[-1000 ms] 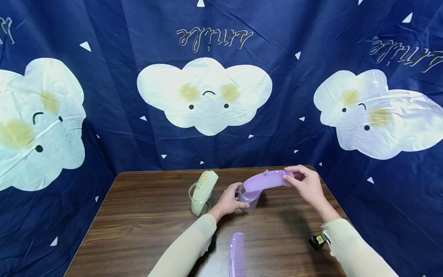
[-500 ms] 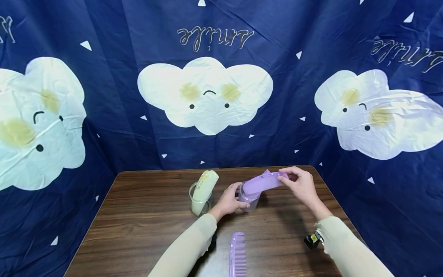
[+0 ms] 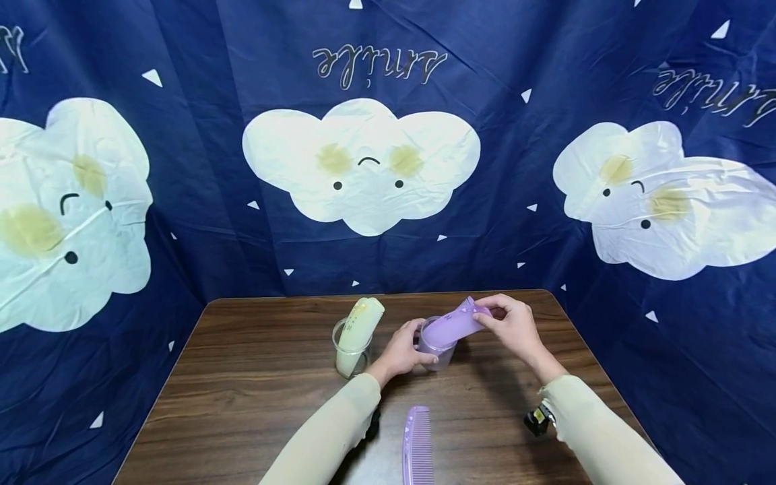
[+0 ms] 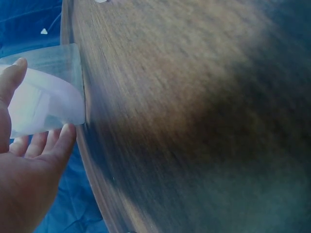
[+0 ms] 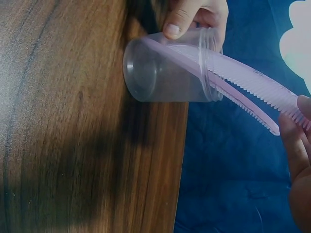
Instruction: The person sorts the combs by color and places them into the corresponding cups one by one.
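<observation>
My left hand grips a clear plastic jar standing near the back of the table, thumb on the near side. In the right wrist view one purple comb leans inside that jar, its end sticking out past the rim. My right hand pinches a second purple comb by its outer end, and this comb's other end is inside the jar mouth. A third purple comb lies on the table nearer to me. The left wrist view shows the jar between my thumb and fingers.
Left of my left hand stands another clear cup with pale green combs leaning in it. The wooden table ends at a back edge close behind both containers. A dark blue curtain with clouds surrounds it.
My right hand has moved left and slightly down, sliding its purple comb further into the jar. The comb has also turned so its teeth show less. My left hand has stayed on the jar.
</observation>
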The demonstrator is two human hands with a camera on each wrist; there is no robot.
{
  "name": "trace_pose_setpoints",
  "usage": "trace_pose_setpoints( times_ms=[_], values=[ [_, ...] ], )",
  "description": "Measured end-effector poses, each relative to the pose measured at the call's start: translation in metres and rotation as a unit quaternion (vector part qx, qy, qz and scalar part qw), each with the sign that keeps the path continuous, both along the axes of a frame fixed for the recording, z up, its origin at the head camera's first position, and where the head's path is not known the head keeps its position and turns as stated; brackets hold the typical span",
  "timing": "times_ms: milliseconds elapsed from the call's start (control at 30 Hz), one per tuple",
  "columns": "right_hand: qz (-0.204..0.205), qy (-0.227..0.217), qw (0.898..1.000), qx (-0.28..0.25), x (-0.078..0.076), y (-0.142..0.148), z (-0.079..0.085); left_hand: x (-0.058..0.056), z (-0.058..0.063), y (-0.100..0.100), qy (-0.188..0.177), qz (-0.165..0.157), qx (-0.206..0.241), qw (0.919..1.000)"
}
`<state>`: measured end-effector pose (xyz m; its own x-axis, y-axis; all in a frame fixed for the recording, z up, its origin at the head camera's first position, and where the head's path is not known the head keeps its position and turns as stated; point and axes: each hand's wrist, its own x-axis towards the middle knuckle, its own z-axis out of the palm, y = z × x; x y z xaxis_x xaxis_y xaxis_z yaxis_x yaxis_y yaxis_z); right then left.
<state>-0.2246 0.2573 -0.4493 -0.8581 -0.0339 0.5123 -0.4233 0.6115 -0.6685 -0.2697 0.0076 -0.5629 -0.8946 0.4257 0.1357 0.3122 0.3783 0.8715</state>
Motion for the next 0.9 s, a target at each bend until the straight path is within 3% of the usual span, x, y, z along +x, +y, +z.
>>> trace_pose_setpoints(
  times_ms=[900],
  values=[
    [-0.001, -0.021, 1.000, 0.017, -0.015, -0.017, -0.007, 0.001, 0.000, -0.001, -0.002, 0.006, -0.004, 1.0000]
  ],
)
